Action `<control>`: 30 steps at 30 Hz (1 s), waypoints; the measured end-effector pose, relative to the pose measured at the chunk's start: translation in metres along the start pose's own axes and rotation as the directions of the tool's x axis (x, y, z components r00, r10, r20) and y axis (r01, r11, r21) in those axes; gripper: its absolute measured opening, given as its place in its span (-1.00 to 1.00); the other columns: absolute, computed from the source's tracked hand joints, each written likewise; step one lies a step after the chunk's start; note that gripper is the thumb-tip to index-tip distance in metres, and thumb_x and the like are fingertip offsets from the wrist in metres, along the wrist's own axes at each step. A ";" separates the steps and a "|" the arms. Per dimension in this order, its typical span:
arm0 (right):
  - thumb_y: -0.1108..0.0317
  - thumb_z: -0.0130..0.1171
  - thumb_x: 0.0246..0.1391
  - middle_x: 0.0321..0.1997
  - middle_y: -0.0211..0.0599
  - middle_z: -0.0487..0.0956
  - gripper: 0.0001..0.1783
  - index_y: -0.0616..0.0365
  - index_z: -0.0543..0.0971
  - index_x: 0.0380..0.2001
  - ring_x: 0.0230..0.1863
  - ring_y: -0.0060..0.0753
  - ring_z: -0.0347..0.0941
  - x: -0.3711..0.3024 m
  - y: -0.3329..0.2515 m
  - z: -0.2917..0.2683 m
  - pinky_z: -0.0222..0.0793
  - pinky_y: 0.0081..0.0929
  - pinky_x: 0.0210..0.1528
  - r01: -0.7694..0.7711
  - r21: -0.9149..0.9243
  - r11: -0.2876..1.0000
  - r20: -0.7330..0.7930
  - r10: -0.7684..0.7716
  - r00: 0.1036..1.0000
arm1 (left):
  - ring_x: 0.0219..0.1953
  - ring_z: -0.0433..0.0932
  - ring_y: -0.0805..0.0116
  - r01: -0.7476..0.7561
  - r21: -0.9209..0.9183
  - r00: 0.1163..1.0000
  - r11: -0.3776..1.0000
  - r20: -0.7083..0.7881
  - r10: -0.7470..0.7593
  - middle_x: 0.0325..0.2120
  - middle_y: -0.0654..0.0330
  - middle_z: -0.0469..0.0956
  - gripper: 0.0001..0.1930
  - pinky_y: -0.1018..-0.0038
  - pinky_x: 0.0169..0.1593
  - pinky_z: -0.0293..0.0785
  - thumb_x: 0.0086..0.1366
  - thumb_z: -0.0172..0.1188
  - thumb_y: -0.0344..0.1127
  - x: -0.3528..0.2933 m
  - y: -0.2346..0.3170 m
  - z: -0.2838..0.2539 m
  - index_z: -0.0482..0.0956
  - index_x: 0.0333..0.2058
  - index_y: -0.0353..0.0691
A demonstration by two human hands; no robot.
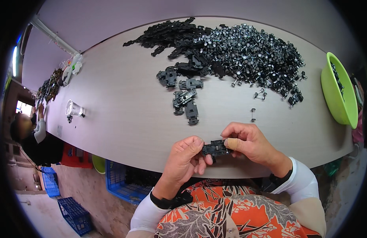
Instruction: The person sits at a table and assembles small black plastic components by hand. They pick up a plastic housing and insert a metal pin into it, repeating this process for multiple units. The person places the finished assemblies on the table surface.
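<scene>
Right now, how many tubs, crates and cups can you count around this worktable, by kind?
Green bowls: 2, one on the table, one beneath it
Blue crates: 3
Clear cup: 1
Total: 6

A small black plastic chassis (215, 148) lay level and crosswise between the left hand (186, 156) and right hand (249, 142), pinched at each end by fingertips, just above the near edge of the tabletop (124, 115).

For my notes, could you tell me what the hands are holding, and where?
Both hands, left hand and right hand, pinch one small black plastic part by its opposite ends.
</scene>
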State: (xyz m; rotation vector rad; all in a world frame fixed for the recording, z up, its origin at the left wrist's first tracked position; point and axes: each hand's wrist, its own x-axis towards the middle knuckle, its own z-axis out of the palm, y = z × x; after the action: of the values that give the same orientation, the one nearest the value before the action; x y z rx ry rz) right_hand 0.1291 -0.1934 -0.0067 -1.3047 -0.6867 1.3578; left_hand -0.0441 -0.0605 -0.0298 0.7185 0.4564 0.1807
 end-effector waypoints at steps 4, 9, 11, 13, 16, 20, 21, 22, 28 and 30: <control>0.43 0.10 0.16 -0.43 -0.53 0.49 -0.86 0.20 0.47 -0.22 -0.53 -0.80 0.32 0.000 -0.001 0.002 0.28 -0.77 -0.52 0.007 0.016 1.000 0.004 -0.007 1.000 | -0.79 0.45 0.37 -0.042 0.016 0.998 0.999 -0.042 0.043 -0.58 -0.04 0.57 -0.75 0.66 -0.74 0.26 0.37 0.04 -0.19 -0.001 -0.001 0.007 0.44 -0.39 -0.26; 0.40 0.12 0.16 -0.43 -0.52 0.50 -0.85 0.17 0.46 -0.21 -0.54 -0.80 0.33 -0.001 0.000 0.004 0.26 -0.79 -0.53 0.009 0.045 0.999 0.025 -0.010 1.000 | -0.75 0.47 0.44 0.009 0.189 1.000 0.982 -0.031 -0.003 -0.58 -0.02 0.58 -0.77 0.68 -0.70 0.27 0.35 0.07 -0.21 -0.007 0.002 0.006 0.44 -0.40 -0.25; 0.39 0.13 0.16 -0.43 -0.52 0.51 -0.85 0.17 0.46 -0.22 -0.54 -0.80 0.33 -0.001 -0.001 0.003 0.26 -0.79 -0.53 0.014 0.052 0.999 0.023 -0.015 1.000 | -0.76 0.48 0.42 0.013 0.199 1.000 0.980 -0.020 -0.010 -0.59 -0.05 0.58 -0.78 0.68 -0.71 0.27 0.35 0.07 -0.21 -0.007 0.000 0.002 0.44 -0.39 -0.25; 0.33 0.18 0.16 -0.43 -0.51 0.53 -0.81 0.14 0.47 -0.21 -0.56 -0.79 0.35 -0.001 0.002 0.002 0.24 -0.81 -0.56 0.035 0.073 0.997 0.029 -0.037 0.999 | -0.76 0.48 0.42 -0.002 0.127 1.000 0.992 0.002 0.002 -0.58 -0.05 0.59 -0.78 0.69 -0.71 0.28 0.34 0.09 -0.22 -0.007 -0.002 -0.001 0.44 -0.40 -0.25; 0.34 0.18 0.16 -0.43 -0.51 0.53 -0.82 0.14 0.47 -0.21 -0.55 -0.80 0.36 -0.001 0.004 0.002 0.24 -0.81 -0.56 0.044 0.084 0.995 0.031 -0.047 0.998 | -0.74 0.50 0.42 0.006 0.093 1.000 0.996 0.026 -0.009 -0.57 -0.04 0.59 -0.80 0.69 -0.69 0.30 0.33 0.10 -0.25 -0.006 -0.002 -0.001 0.42 -0.42 -0.24; 0.38 0.14 0.16 -0.43 -0.51 0.52 -0.85 0.16 0.47 -0.22 -0.54 -0.80 0.35 -0.001 0.001 0.004 0.26 -0.80 -0.55 0.035 0.046 0.998 0.034 -0.037 0.999 | -0.71 0.52 0.42 0.016 0.163 0.999 0.987 -0.044 -0.009 -0.55 -0.04 0.60 -0.81 0.66 -0.67 0.33 0.31 0.11 -0.29 -0.008 0.003 0.013 0.40 -0.46 -0.22; 0.40 0.12 0.16 -0.43 -0.51 0.51 -0.87 0.17 0.47 -0.23 -0.53 -0.80 0.33 -0.001 0.000 0.005 0.27 -0.79 -0.53 0.020 0.041 0.999 0.035 -0.021 0.999 | -0.70 0.52 0.42 0.011 0.178 0.999 0.984 -0.042 -0.004 -0.55 -0.04 0.60 -0.81 0.65 -0.66 0.34 0.31 0.11 -0.29 -0.008 0.003 0.012 0.40 -0.47 -0.21; 0.42 0.10 0.16 -0.44 -0.52 0.50 -0.88 0.18 0.47 -0.24 -0.53 -0.80 0.32 -0.002 -0.001 0.007 0.29 -0.78 -0.51 0.003 0.035 0.999 0.038 -0.004 0.999 | -0.69 0.53 0.42 0.006 0.193 0.999 0.981 -0.042 0.002 -0.54 -0.04 0.60 -0.81 0.64 -0.66 0.35 0.30 0.10 -0.30 -0.008 0.002 0.010 0.40 -0.48 -0.21; 0.42 0.12 0.15 -0.44 -0.50 0.51 -0.87 0.19 0.46 -0.24 -0.51 -0.80 0.34 -0.002 -0.003 0.007 0.29 -0.77 -0.50 -0.003 0.042 0.999 0.046 0.001 0.999 | -0.68 0.51 0.52 -0.070 0.175 0.994 0.982 -0.069 0.083 -0.59 0.12 0.57 -0.76 0.70 -0.63 0.34 0.30 0.12 -0.33 -0.008 0.000 0.008 0.35 -0.56 -0.15; 0.41 0.15 0.13 -0.44 -0.51 0.50 -0.86 0.20 0.46 -0.26 -0.49 -0.79 0.33 -0.003 -0.004 0.009 0.29 -0.75 -0.47 0.000 0.028 1.000 0.047 -0.002 0.999 | -0.68 0.49 0.53 -0.081 0.207 0.991 0.975 -0.085 0.101 -0.61 0.16 0.55 -0.76 0.70 -0.63 0.33 0.30 0.13 -0.33 -0.008 -0.002 0.010 0.35 -0.55 -0.16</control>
State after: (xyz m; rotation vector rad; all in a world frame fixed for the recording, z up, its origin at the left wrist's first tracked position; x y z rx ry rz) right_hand 0.1210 -0.1925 -0.0002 -1.2532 -0.6981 1.3966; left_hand -0.0471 -0.0703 -0.0217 0.9350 0.5377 0.2577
